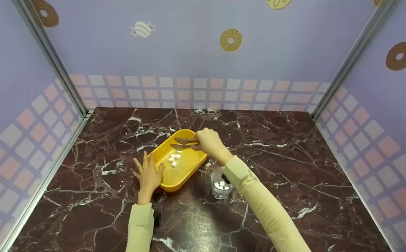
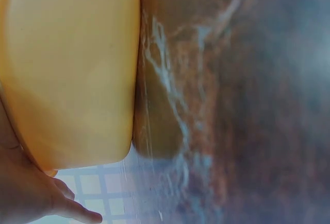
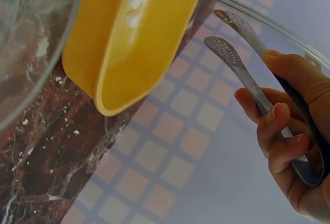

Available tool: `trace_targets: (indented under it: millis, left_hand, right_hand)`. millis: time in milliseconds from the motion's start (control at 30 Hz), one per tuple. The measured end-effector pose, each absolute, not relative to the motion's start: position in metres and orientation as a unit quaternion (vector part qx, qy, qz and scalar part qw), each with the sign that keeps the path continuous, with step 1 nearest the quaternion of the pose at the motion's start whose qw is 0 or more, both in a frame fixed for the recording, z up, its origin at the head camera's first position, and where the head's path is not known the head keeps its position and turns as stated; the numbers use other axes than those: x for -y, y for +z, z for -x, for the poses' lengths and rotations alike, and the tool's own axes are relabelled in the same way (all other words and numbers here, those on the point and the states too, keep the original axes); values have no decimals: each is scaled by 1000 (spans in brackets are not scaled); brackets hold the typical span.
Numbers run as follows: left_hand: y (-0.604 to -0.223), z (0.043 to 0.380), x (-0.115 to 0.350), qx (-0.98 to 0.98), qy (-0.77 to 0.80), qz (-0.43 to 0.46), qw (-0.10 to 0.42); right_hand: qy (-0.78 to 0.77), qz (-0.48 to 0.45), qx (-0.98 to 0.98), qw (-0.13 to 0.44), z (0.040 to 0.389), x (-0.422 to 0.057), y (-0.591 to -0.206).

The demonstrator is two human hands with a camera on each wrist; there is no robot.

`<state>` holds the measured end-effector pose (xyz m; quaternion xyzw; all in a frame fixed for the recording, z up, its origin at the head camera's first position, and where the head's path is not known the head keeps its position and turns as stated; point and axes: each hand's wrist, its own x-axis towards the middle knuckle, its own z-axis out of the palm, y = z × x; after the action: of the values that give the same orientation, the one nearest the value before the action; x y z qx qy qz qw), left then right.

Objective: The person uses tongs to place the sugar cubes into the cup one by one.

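Note:
My right hand [image 1: 208,141] holds metal tongs [image 3: 240,69] with perforated, spoon-shaped tips. In the head view the tongs' tips [image 1: 178,147] stand apart above the yellow tray [image 1: 189,171], with nothing visible between them. Several small white cubes [image 1: 174,163] lie in the tray. Splayed, fairly straight fingers of my left hand [image 1: 149,176] rest at the tray's left rim, the thumb over its inner side. A clear glass [image 1: 220,194] with several white cubes inside stands right of the tray, partly hidden by my right sleeve.
Everything stands on a dark red marbled tabletop [image 1: 94,210]. Patterned purple panels [image 1: 189,59] with metal corner posts [image 1: 54,59] enclose it at the back and both sides. My right forearm passes beside the glass.

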<state>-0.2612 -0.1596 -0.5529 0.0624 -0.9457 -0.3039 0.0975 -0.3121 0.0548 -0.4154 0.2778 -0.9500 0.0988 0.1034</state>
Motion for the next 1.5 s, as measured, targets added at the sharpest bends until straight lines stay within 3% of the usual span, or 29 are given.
trace_targets:
  millis: [667,1500]
  left_hand:
    - [-554,261,159,946,-300,-66,102]
    - [-555,260,159,948,-294,-63,109]
  right_hand:
    - [12,-276,957,92,301,-24,-463]
    - [-1,-284,956,80,296,-21,-467]
